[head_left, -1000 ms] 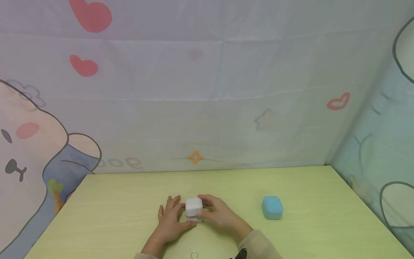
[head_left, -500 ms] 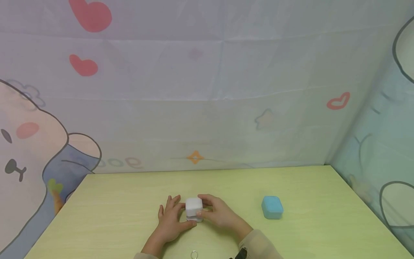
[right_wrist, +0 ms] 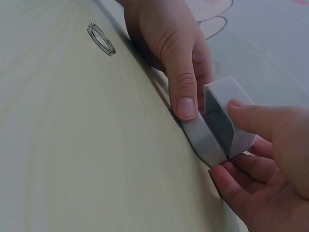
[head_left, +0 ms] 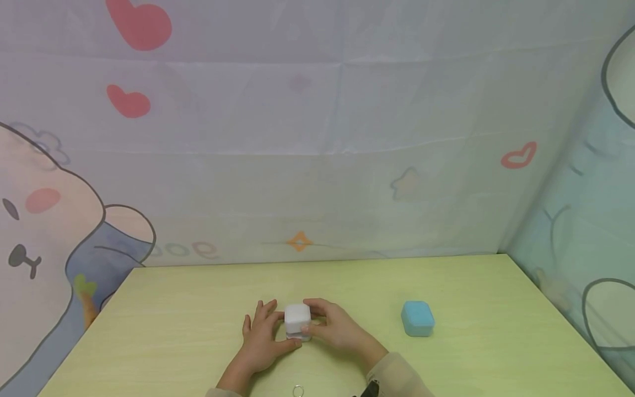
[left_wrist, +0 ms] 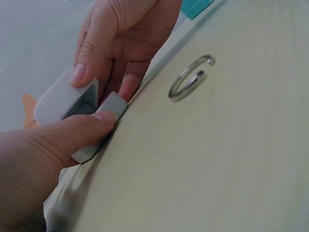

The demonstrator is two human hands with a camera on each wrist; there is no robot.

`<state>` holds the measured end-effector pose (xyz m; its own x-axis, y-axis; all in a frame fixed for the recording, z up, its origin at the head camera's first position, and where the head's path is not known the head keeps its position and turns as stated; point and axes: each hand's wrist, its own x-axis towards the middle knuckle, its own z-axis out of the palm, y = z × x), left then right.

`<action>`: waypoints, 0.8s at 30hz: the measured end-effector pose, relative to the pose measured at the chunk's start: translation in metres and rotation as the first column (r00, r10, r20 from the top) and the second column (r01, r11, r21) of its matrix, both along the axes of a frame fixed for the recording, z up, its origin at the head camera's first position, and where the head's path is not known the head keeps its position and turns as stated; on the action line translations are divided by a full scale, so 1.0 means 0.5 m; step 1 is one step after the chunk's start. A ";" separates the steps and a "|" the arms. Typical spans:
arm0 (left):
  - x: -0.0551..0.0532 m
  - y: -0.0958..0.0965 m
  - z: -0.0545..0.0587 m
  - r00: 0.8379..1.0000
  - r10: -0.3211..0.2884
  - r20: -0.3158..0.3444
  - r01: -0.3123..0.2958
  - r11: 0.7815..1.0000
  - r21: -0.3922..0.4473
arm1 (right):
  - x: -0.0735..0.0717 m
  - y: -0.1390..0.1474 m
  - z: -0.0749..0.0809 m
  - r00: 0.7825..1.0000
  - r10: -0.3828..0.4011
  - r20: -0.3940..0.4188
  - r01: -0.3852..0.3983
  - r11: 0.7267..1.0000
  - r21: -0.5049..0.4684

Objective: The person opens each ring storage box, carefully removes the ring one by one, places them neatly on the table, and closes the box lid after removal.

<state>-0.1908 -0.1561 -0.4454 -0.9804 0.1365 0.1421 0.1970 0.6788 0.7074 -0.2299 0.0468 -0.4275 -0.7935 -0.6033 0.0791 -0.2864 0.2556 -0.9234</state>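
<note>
A small white ring box stands on the table between both hands, its lid partly raised, with a dark grey interior showing in the wrist views. The left hand holds the box's lower part, its thumb on the near side. From the right, the right hand pinches the lid with its thumb in front and fingers behind. What lies inside the box is hidden. Nearer the body a silver ring lies on the table, apart from both hands; a gap shows in its band in the left wrist view.
A light blue box with rounded corners sits on the table to the right of the right hand. The pale wooden table ends at a printed cloth backdrop behind, with more cloth at the right side.
</note>
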 end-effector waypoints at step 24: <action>0.002 0.002 0.003 1.000 -0.002 -0.003 0.002 1.000 0.006 | 0.002 0.000 -0.001 1.000 -0.004 0.021 0.004 1.000 0.001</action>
